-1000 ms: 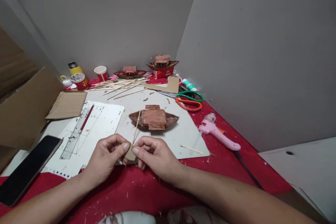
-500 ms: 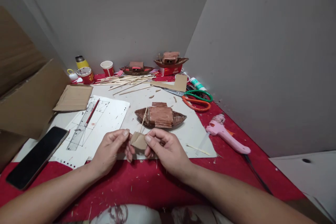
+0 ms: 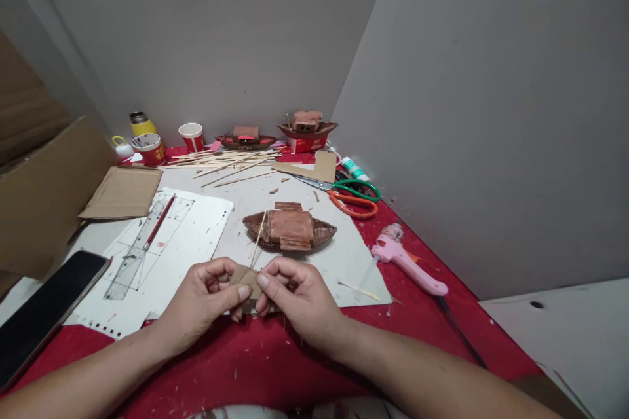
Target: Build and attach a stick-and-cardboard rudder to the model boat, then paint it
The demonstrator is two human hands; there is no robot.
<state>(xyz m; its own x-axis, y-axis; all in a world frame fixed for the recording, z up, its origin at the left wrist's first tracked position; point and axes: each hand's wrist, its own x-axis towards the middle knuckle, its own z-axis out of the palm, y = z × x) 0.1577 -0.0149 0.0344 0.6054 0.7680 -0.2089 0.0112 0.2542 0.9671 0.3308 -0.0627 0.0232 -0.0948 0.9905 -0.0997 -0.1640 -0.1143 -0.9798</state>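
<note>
Between my two hands is a small piece of brown cardboard [image 3: 244, 275], held above the front edge of the white sheet. My left hand [image 3: 209, 291] pinches its left part, thumb on top. At its right edge my right hand [image 3: 295, 291] grips it between thumb and fingers. Part of the cardboard is hidden by the thumbs. Just beyond the hands lies a brown model boat [image 3: 289, 228] with a roofed cabin. A thin wooden stick [image 3: 258, 239] leans at the boat's left end, its lower end near the cardboard.
Scissors [image 3: 356, 190] and a pink glue gun [image 3: 407, 262] lie to the right. On the left are paper with a drawing [image 3: 206, 226], a pencil [image 3: 160, 222], a phone [image 3: 49, 311] and a cardboard box [image 3: 54, 203]. Wooden sticks [image 3: 226, 160] and two other boats [image 3: 307, 127] are at the back.
My left hand has moved in and now pinches the cardboard, thumb on top; before, its thumb was off the piece. The whole view has shifted slightly. The boat stays in place.
</note>
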